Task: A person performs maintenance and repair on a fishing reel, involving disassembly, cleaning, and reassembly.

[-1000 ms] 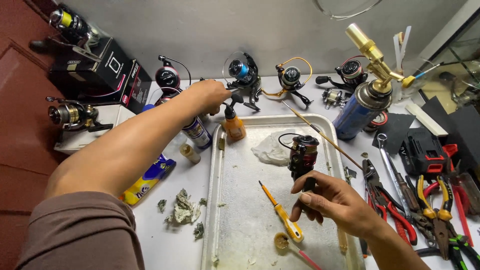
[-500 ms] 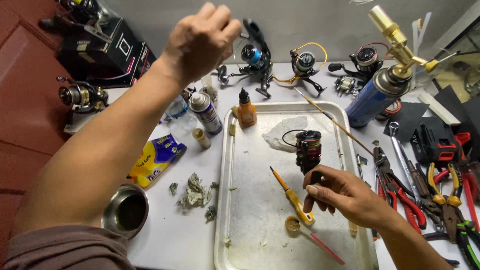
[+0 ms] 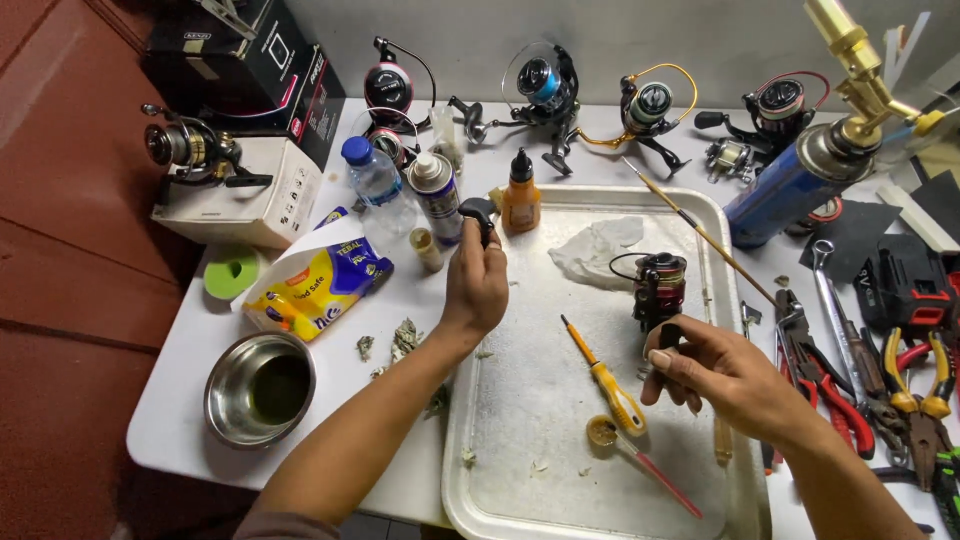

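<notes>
Workbench (image 3: 180, 420), white and crowded, carries a large metal tray (image 3: 560, 400) that seems placed to catch small parts. Inside it, the right hand (image 3: 725, 375) closes on a dark fishing reel (image 3: 657, 287), steadying it upright. The left hand (image 3: 478, 285) pinches a small black knob (image 3: 480, 212) over the tray's left rim, near a yellow screwdriver (image 3: 607, 380).

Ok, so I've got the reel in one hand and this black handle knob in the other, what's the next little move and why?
Probably bring the left hand with the black handle knob across to the reel, over the metal tray. The right hand already steadies that reel upright, and the two parts are well apart, so closing the gap likely comes first.
</notes>
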